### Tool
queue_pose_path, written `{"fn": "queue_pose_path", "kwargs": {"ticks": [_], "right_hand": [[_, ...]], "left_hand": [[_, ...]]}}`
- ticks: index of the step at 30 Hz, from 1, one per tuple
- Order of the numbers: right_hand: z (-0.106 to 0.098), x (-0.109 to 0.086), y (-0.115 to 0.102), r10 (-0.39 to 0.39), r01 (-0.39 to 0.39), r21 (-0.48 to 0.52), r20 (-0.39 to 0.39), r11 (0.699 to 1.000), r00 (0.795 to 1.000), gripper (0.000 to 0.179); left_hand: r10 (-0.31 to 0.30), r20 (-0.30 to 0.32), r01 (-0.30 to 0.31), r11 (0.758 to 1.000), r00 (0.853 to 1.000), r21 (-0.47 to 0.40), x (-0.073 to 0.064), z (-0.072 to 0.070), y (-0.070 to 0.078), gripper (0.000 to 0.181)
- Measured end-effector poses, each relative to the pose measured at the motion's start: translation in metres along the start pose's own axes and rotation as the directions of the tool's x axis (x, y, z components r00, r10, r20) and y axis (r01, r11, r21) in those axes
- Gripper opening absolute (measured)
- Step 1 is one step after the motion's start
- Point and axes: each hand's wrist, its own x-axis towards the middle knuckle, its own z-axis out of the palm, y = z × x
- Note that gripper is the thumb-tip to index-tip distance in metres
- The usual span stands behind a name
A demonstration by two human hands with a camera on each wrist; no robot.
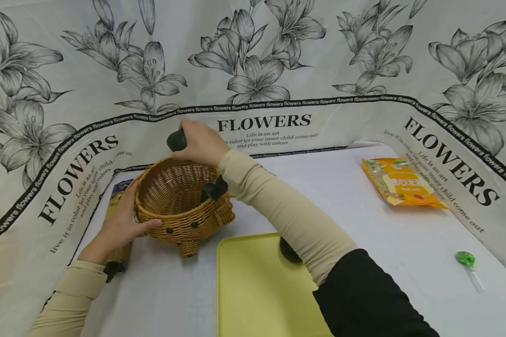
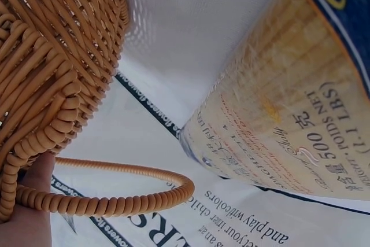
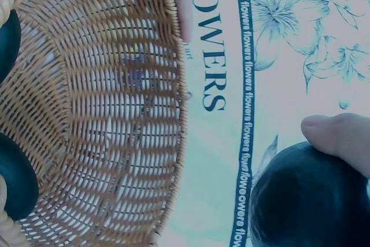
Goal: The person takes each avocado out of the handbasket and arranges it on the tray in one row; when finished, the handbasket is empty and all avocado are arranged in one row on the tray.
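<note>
A dark green avocado (image 1: 177, 140) is gripped in my right hand (image 1: 202, 144), above the far left rim of a brown wicker basket (image 1: 202, 229). The right wrist view shows the held avocado (image 3: 306, 201) beyond the basket's rim, under the thumb. Two dark green rounded things, apparently avocados (image 3: 17, 177), lie inside the basket and are partly cut off. My left hand (image 1: 124, 222) grips the basket's left side, its thumb over the front rim. A looped wicker handle (image 2: 127, 205) sticks out beside that hand. Another avocado (image 1: 288, 250) sits on the yellow-green tray (image 1: 253, 285), partly behind my right sleeve.
A pasta package (image 1: 120, 189), marked 500 (image 2: 277, 125) in the left wrist view, lies left of the basket behind my left hand. On the right are an orange-yellow food packet (image 1: 405, 183) and a green lollipop (image 1: 465, 258). A flower-printed cloth (image 1: 261, 124) hangs behind the white table.
</note>
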Motion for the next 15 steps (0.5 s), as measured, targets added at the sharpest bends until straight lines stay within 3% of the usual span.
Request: {"fn": "queue_pose_path", "kwargs": {"ticks": [15], "right_hand": [[-0.026,-0.040,0.012,-0.017,0.028,0.081,-0.134,0.996,0.991,0.056]], "left_hand": [[-0.009,0.004,0.009,1.000,1.000,0.012,-0.001,0.001,0.000,0.117]]}}
